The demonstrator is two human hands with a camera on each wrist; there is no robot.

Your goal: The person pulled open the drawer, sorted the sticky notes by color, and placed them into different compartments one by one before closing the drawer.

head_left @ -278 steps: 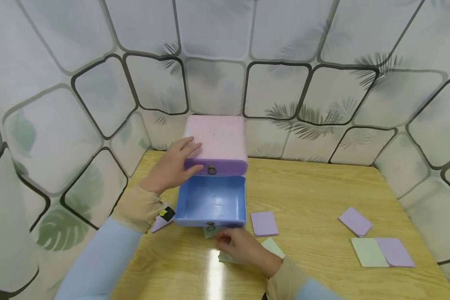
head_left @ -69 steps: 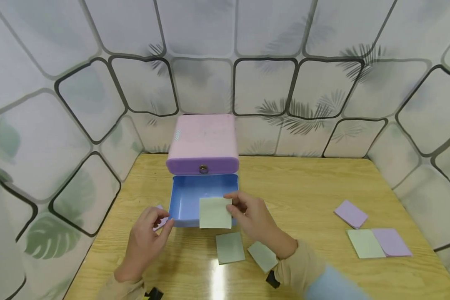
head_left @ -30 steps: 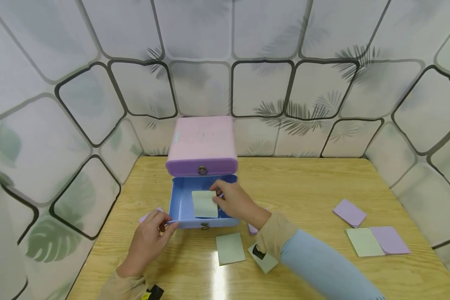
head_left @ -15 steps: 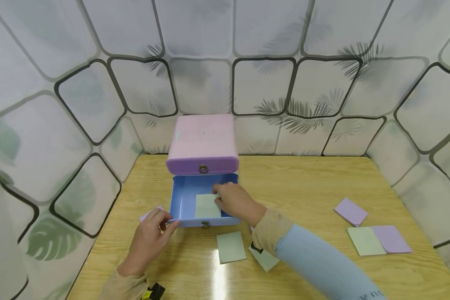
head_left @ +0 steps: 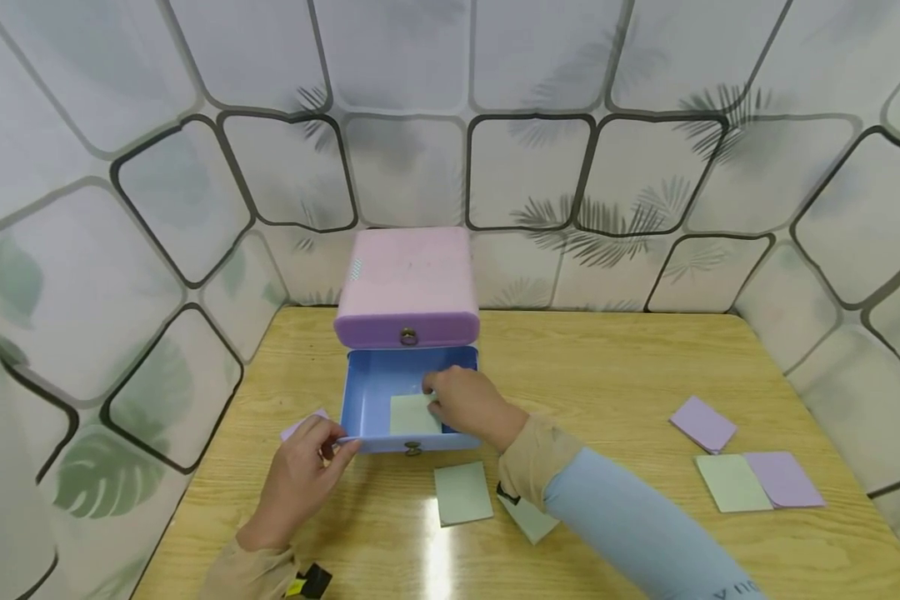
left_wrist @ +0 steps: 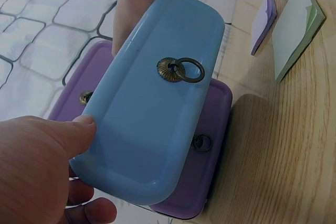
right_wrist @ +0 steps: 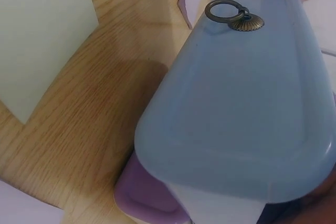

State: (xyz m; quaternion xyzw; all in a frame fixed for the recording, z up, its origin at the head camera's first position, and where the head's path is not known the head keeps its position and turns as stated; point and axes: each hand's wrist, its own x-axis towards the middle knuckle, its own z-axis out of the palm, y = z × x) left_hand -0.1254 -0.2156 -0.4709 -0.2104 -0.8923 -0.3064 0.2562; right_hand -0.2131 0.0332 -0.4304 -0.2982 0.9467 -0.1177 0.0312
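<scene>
One pale green square of paper (head_left: 411, 416) was pinched between the thumb and fingers of your right hand (head_left: 468, 404), and it lay inside the pulled-out drawer; whether it touched the bottom, you could not tell. Your left hand's (head_left: 300, 471) grip pinched the near left corner of that glossy light-blue drawer (head_left: 382, 445), thumb on the front face, beside a brass-coloured ring pull (left_wrist: 190, 70). Above it sat the purple-fronted upper drawer (head_left: 367, 331) under the chest's smooth pink top (head_left: 412, 271); below showed a purple lower drawer (left_wrist: 221, 103). On the wood-grained table (head_left: 607, 367), a lilac pad (head_left: 300, 425) lay just beyond your left hand, two pale green pads (head_left: 463, 493) lay in front of the drawer, one partly under your right sleeve (head_left: 536, 462), and farther right lay two lilac pads (head_left: 703, 423) and a green one (head_left: 731, 483).
</scene>
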